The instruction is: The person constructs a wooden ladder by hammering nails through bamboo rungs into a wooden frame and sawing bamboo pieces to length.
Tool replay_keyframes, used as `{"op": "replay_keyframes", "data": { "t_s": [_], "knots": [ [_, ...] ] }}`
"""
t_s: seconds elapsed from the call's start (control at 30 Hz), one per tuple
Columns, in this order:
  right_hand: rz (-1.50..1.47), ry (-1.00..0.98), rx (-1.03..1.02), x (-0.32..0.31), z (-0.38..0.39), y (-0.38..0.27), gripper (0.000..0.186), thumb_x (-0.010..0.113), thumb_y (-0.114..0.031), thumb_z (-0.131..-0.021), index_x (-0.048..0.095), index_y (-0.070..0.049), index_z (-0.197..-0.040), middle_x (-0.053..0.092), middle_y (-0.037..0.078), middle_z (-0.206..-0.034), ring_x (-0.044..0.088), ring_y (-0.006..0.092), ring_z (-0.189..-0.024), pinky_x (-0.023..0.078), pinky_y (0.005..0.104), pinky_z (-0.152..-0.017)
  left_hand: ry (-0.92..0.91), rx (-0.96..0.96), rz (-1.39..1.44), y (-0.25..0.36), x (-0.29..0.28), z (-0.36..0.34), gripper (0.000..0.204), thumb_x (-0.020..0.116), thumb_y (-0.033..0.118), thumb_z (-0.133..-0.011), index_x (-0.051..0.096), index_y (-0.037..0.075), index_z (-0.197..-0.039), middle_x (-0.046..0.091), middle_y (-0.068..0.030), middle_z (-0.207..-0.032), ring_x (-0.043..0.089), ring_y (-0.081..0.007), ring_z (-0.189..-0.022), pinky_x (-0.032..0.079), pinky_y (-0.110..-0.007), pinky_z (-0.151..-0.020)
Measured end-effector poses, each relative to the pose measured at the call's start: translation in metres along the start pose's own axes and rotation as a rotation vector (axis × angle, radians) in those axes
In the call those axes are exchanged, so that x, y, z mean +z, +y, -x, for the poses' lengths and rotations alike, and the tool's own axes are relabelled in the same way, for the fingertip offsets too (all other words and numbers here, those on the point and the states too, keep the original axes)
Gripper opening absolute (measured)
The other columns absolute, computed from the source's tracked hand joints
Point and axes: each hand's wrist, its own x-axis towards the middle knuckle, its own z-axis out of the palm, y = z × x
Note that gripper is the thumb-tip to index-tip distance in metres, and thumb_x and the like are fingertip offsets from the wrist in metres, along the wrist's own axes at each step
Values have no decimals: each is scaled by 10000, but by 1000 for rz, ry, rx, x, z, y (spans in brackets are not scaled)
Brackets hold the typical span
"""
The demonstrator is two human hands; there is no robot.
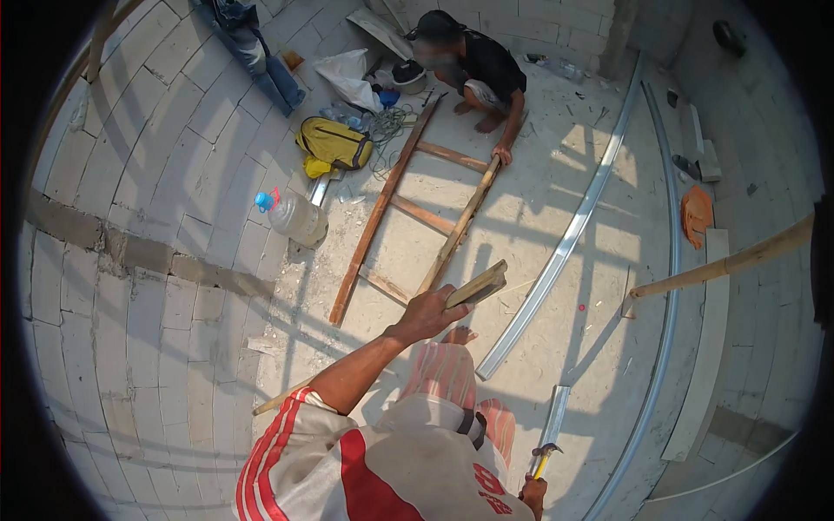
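My left hand [423,316] is closed around a wooden strip [478,285], its end jutting past my fingers. Behind my left forearm another wooden end [276,400] shows; I cannot tell whether it belongs to the same strip. Low in the view, my right hand [532,496] grips a claw hammer [545,452] by its yellow handle, head up. Ahead of my left hand lies a ladder-like wooden frame [382,222] with several crosspieces. At its far end a crouching person in a black shirt rests a hand [503,154] on the right rail.
Long metal channels [569,234] run along the floor to the right, a short one [556,412] near the hammer. A slanting wooden pole [721,259] stands at the right. By the left block wall are a plastic jug [298,219], a yellow bag [334,143] and tangled cord [388,128].
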Motion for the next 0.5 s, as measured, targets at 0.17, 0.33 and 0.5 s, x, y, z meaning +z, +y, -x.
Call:
{"op": "replay_keyframes", "data": {
  "t_s": [0.17, 0.33, 0.5],
  "knots": [
    [0, 120, -191, -69, -55, -19, 230, 608, -181, -905, 459, -30, -817, 412, 22, -526, 418, 161, -337, 340, 330, -278, 64, -64, 11, -23, 21, 29, 594, 575, 497, -885, 572, -15, -1188, 658, -254, -863, 663, -379, -857, 497, -442, -756],
    [-67, 169, -73, -74, -50, -90, 266, 584, -221, -926, 421, -59, -793, 374, 13, -494, 405, 165, -329, 342, 330, -277, 67, -145, 174, -29, -9, 16, 541, 562, 485, -887, 592, -11, -1099, 656, -248, -887, 645, -409, -880, 489, -463, -781],
    [-70, 31, -111, -34, -32, -161, 245, 590, -241, -918, 437, -74, -824, 379, -6, -491, 400, 140, -339, 358, 320, -299, 156, -205, 544, -58, -48, -62, 415, 569, 350, -931, 588, -47, -1046, 634, -184, -821, 624, -249, -754, 489, -365, -693]
  ]
}}
